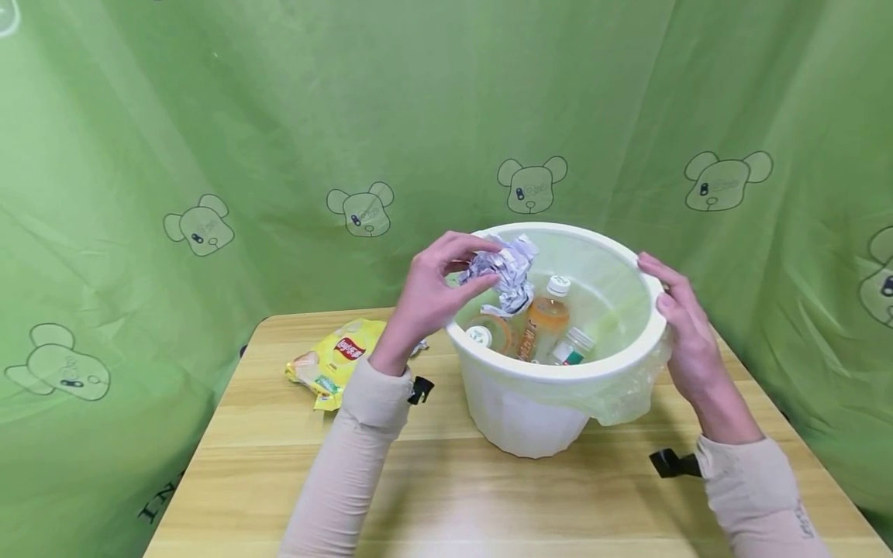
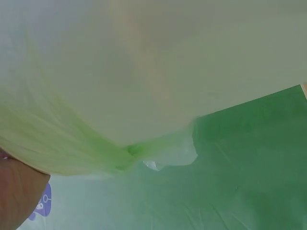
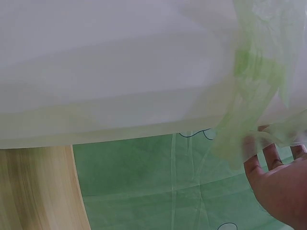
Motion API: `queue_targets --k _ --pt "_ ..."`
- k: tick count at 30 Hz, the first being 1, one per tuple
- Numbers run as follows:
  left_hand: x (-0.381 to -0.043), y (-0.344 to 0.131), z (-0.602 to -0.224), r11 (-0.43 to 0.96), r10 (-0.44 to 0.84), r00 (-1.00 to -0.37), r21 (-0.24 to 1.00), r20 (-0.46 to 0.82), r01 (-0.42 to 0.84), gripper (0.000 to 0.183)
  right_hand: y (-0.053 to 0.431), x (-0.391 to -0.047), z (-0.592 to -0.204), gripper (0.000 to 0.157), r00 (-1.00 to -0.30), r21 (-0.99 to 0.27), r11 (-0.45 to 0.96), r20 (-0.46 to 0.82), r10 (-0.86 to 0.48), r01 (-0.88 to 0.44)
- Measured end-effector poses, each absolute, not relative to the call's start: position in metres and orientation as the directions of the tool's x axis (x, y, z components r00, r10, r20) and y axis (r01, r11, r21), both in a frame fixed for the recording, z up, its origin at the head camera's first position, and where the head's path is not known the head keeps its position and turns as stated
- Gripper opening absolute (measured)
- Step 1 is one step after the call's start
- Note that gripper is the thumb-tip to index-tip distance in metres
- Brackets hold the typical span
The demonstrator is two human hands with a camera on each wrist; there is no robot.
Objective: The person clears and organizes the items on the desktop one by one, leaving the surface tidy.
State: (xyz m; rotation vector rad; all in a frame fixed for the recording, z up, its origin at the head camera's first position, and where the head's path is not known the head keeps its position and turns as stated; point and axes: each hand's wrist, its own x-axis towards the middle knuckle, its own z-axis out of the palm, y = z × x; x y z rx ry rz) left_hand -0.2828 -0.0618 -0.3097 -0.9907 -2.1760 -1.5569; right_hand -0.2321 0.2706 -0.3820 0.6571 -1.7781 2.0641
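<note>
A white trash bin [image 1: 526,418] lined with a thin pale green bag [image 1: 624,399] stands on the wooden table, tipped a little towards me. My left hand [image 1: 439,287] pinches a crumpled ball of white printed paper [image 1: 512,271] between thumb and fingers, over the left side of the bin's mouth. My right hand [image 1: 691,341] grips the rim on the right; in the right wrist view its fingers [image 3: 271,155] are partly behind the bag's loose edge. Inside the bin lie several clear plastic bottles, one with an orange label [image 1: 547,318] and a white cap.
A yellow chip bag [image 1: 342,353] lies on the table [image 1: 446,496] to the left of the bin, partly behind my left forearm. A green curtain [image 1: 418,116] with printed bear heads hangs behind and beside the table.
</note>
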Motion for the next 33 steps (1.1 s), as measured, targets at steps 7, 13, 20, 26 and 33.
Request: queue_targets --k 7,13,20,26,33 --pt "-0.284 -0.061 -0.309 0.226 0.434 -0.710 0.697 0.554 0.681 0.047 0.271 -0.231 -0.382 0.049 -0.840 -0.834 -0.154 0.542 -0.042 -0.530" --pt "-0.284 -0.063 -0.309 0.231 0.431 -0.700 0.681 0.569 0.695 0.045 0.270 -0.231 -0.381 0.050 -0.841 -0.836 -0.152 0.539 -0.041 -0.528" --pt "-0.285 -0.063 -0.311 0.224 0.426 -0.697 0.680 0.576 0.699 0.044 0.270 -0.232 -0.382 0.050 -0.841 -0.835 -0.156 0.539 -0.040 -0.527" --pt "-0.285 -0.065 -0.311 0.198 0.415 -0.687 0.678 0.596 0.708 0.043 0.269 -0.232 -0.382 0.050 -0.842 -0.835 -0.156 0.539 -0.039 -0.527" --pt "-0.283 -0.078 -0.313 0.180 0.334 -0.706 0.693 0.624 0.698 0.039 0.270 -0.232 -0.382 0.050 -0.845 -0.839 -0.153 0.533 -0.035 -0.523"
